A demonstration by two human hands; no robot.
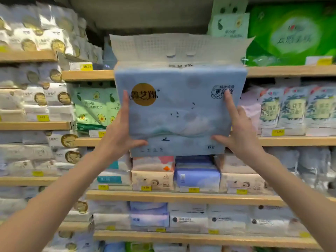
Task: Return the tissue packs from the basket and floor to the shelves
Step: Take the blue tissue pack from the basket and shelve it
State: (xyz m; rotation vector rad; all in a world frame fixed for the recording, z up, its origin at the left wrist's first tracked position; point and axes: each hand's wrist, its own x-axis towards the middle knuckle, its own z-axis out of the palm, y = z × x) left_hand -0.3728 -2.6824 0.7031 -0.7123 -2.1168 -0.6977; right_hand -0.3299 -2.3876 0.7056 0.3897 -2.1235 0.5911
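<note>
Forefinger and thumb of the left hand (118, 135) and right hand (240, 135) press the front of the blue tissue pack (178, 110), other fingers hidden behind, gripping it before the shelf edge (291, 70). Best kept level and pushed in squarely.

My only camera rides on my head, facing straight forward at the light wooden store shelves (181, 197), near enough that they fill the whole wide-angle view. My bare forearms (60, 193) enter from 7 and 5 o'clock, meeting the pale blue plastic-wrapped tissue pack (180, 113) at centre.
</note>
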